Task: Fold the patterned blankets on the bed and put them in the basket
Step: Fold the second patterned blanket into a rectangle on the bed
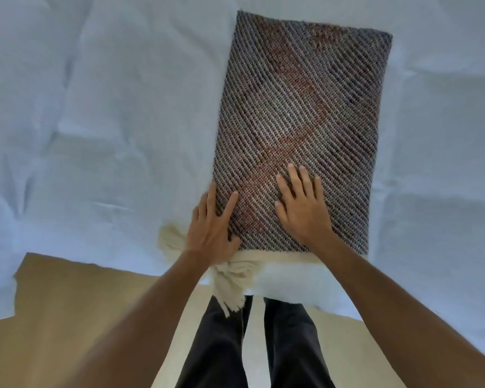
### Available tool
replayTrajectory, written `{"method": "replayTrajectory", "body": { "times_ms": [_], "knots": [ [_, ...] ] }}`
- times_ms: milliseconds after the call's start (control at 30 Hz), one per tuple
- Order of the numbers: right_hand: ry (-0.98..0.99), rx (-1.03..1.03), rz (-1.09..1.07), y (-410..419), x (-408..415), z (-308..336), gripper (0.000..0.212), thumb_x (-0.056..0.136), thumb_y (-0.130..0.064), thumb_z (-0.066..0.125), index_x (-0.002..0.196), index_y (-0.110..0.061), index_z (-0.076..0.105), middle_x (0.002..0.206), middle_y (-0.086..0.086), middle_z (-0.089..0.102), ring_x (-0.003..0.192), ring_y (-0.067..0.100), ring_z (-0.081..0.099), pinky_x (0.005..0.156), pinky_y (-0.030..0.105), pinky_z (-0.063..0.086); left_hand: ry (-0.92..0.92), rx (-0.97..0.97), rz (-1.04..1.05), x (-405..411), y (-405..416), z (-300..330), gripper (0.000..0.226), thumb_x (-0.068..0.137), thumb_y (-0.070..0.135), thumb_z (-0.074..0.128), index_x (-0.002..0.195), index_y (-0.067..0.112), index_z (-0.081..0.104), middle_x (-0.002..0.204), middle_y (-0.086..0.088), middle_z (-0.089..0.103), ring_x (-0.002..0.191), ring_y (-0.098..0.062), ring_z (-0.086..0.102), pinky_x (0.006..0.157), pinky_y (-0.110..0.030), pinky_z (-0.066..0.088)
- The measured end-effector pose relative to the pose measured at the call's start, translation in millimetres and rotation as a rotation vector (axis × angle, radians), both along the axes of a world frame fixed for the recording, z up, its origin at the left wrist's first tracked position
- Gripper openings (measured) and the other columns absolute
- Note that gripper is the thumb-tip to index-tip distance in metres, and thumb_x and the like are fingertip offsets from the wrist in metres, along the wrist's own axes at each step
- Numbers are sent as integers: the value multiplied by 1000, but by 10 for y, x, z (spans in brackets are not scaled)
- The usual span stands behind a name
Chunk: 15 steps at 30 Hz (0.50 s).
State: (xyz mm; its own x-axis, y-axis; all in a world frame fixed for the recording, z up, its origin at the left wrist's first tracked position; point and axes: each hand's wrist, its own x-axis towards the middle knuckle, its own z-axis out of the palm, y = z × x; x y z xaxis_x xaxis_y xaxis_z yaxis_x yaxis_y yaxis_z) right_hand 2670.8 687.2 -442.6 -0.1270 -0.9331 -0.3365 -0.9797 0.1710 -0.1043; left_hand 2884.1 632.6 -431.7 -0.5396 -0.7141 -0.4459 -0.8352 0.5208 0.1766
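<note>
A patterned blanket (305, 107), woven in grey diagonal stripes with faint red patches, lies folded into a long rectangle on the white bed (109, 121). Cream fringe (233, 278) hangs from its near end over the bed's edge. My left hand (212, 228) rests flat on the blanket's near left corner, fingers apart, partly over the blanket's left edge. My right hand (301, 204) lies flat on top of the blanket near its near end, fingers spread. Neither hand grips the cloth. No basket is in view.
The white bedsheet spreads wrinkled to the left, right and far side of the blanket. A tan floor (53, 317) shows at lower left below the bed's edge. My legs in dark trousers (221, 345) stand against the bed.
</note>
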Motion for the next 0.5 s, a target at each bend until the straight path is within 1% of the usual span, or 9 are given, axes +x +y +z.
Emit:
{"method": "replayTrajectory", "body": {
  "times_ms": [67, 133, 167, 233, 300, 333, 367, 433, 500],
  "knots": [
    [5, 18, 1, 103, 57, 77, 58, 94, -41, 26, 143, -12, 37, 152, 18, 29, 140, 37, 26, 110, 58, 24, -42, 99, -4, 157, 163, 112, 97, 71, 50, 48, 150, 26, -5, 154, -26, -5, 135, -43, 22, 107, -49, 31],
    [3, 41, 4, 161, 114, 134, 58, 93, -40, 27, 141, -11, 39, 150, 19, 32, 138, 38, 29, 109, 59, 25, -115, 164, -14, 212, 307, 189, 102, 74, 45, 53, 149, 28, -14, 152, -24, -6, 132, -39, 23, 109, -44, 28],
    [-5, 47, 5, 184, 147, 159, 57, 93, -39, 27, 141, -11, 39, 150, 20, 32, 138, 38, 29, 109, 59, 26, -144, 190, 7, 219, 363, 216, 102, 77, 40, 55, 149, 29, -16, 150, -24, -1, 129, -38, 28, 109, -42, 29],
    [-20, 66, 8, 214, 201, 200, 56, 93, -39, 27, 141, -11, 38, 150, 20, 30, 138, 39, 28, 109, 59, 25, -175, 200, 88, 198, 425, 273, 98, 82, 24, 55, 149, 30, -16, 142, -20, 20, 114, -31, 43, 101, -37, 38],
    [-15, 77, 7, 229, 228, 231, 56, 93, -39, 26, 141, -12, 38, 150, 20, 30, 138, 39, 28, 109, 58, 24, -253, 82, 60, 207, 450, 304, 98, 84, 11, 54, 149, 28, -18, 126, -14, 40, 100, -25, 49, 89, -33, 43],
    [-10, 81, 10, 241, 231, 241, 56, 93, -39, 26, 140, -12, 39, 150, 20, 30, 138, 39, 29, 109, 58, 24, -296, 1, 13, 231, 458, 324, 99, 84, 8, 54, 149, 27, -19, 118, -12, 47, 97, -24, 50, 85, -32, 43],
    [-6, 87, 13, 255, 231, 250, 56, 92, -38, 26, 140, -13, 39, 150, 20, 31, 138, 39, 29, 109, 58, 25, -338, -59, -20, 268, 458, 359, 100, 84, 7, 55, 148, 25, -20, 112, -10, 52, 96, -24, 52, 83, -32, 43],
    [3, 97, 17, 293, 220, 258, 56, 92, -38, 26, 139, -13, 40, 149, 20, 33, 137, 39, 31, 108, 58, 28, -421, -86, -41, 350, 440, 417, 104, 82, 7, 59, 148, 23, -21, 108, -7, 57, 99, -24, 52, 83, -33, 41],
    [5, 103, 15, 332, 209, 262, 56, 91, -38, 26, 139, -12, 41, 148, 20, 35, 136, 39, 33, 107, 58, 30, -494, -51, -19, 398, 410, 449, 108, 80, 13, 63, 148, 21, -22, 114, -7, 54, 106, -25, 48, 89, -36, 39]
  ]
}}
